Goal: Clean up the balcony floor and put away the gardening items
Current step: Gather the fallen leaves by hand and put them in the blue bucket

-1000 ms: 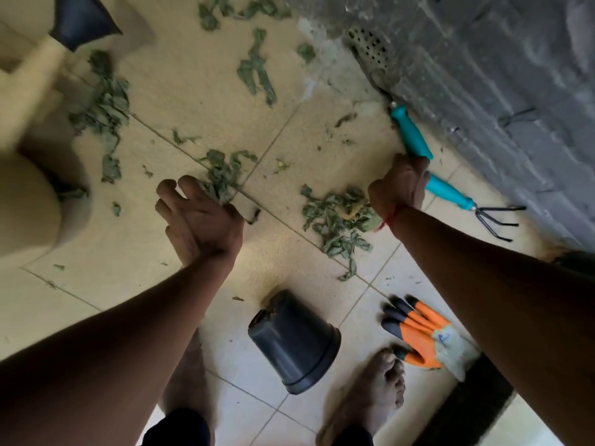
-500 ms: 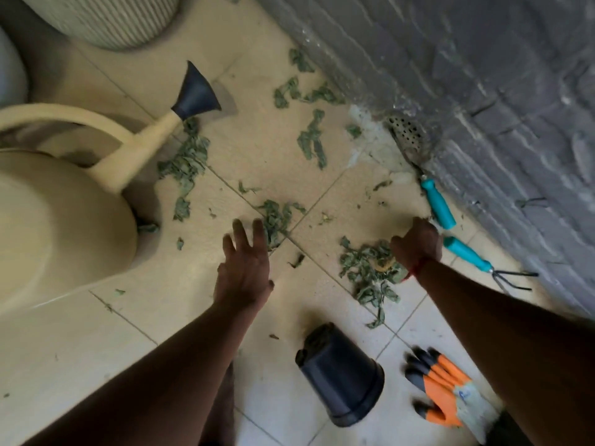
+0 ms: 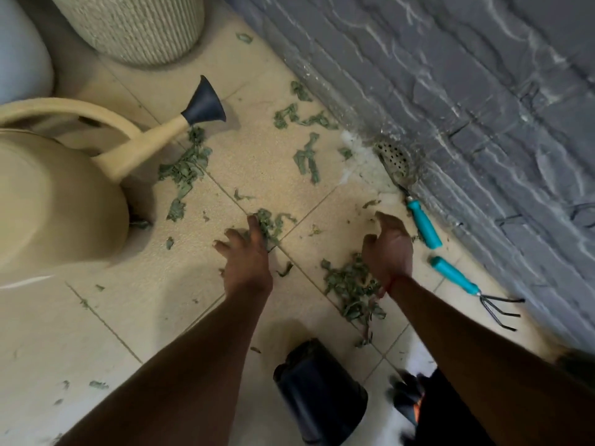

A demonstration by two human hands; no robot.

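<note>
Nearest me, a black plastic pot [image 3: 318, 394] is lying on its side on the tiled floor [image 3: 96, 317]. Beyond it, my right hand [image 3: 388, 249] is hovering over a pile of torn green leaves [image 3: 347, 284], fingers loosely curled and holding nothing. My left hand [image 3: 248, 262], well apart from it, is spreading its fingers over a smaller leaf scatter [image 3: 273, 223]; contact cannot be confirmed. A teal-handled hand rake [image 3: 457, 278] and a perforated trowel [image 3: 421, 225] are lying along the grey brick wall [image 3: 450, 107]. A beige watering can [image 3: 54, 194] is standing at far left.
</note>
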